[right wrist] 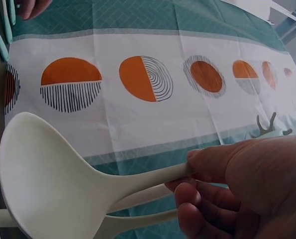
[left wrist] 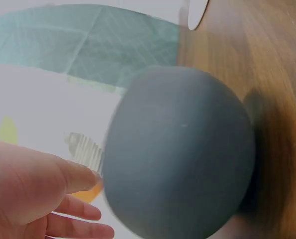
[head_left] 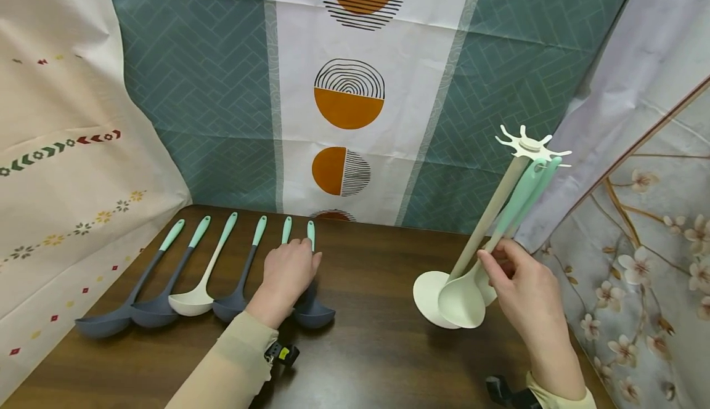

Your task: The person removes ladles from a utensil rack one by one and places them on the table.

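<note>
My left hand (head_left: 289, 273) reaches over the right end of a row of ladles, its fingertips near the mint handles. In the left wrist view, the thumb and fingers stretch out beside a dark grey ladle bowl (left wrist: 180, 154), which hides part of the hand. At the right, my right hand (head_left: 521, 286) pinches the cream stem of a white ladle (head_left: 462, 301) with a mint handle. Its handle end is up at the hooked top of a utensil stand (head_left: 488, 218). Another mint-handled white ladle (head_left: 546, 181) is close behind it, mostly covered.
Several ladles lie side by side on the brown table (head_left: 366, 360), handles pointing away; most are dark grey (head_left: 105, 323), one is white (head_left: 191, 301). The stand's white round base (head_left: 427, 301) is on the table. Patterned cloths (head_left: 355, 45) hang behind and at both sides.
</note>
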{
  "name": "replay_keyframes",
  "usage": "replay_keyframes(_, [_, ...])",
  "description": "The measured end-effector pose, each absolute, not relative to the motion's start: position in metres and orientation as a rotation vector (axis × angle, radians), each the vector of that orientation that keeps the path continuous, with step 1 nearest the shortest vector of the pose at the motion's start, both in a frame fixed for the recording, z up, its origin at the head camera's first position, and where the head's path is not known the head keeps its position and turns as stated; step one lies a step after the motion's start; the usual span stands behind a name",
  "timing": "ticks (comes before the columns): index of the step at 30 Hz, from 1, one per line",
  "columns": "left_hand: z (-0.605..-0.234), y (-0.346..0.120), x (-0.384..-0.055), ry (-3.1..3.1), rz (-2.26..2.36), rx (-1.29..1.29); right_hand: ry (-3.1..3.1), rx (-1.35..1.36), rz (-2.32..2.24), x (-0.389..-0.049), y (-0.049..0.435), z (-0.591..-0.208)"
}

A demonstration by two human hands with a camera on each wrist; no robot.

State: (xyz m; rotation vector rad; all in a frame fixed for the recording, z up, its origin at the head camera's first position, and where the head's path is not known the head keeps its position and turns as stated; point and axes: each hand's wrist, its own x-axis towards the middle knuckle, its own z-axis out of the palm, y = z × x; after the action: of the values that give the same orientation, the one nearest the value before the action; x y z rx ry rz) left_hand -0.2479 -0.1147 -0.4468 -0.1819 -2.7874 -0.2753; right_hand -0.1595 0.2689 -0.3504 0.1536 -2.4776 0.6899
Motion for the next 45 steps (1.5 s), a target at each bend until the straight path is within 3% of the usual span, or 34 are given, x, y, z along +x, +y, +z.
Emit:
replay_keyframes(26, [-0.425,-0.103,-0.218,-2.577,-0.335,-0.406,-2.247,0.049,0.761,-0.157,0.277,-0.36])
replay_keyframes(45, [-0.401,-0.036,-0.211,-2.342,-0.526,-0.635,-2.416,-0.098,0.915,-0.176,0.298,-0.36])
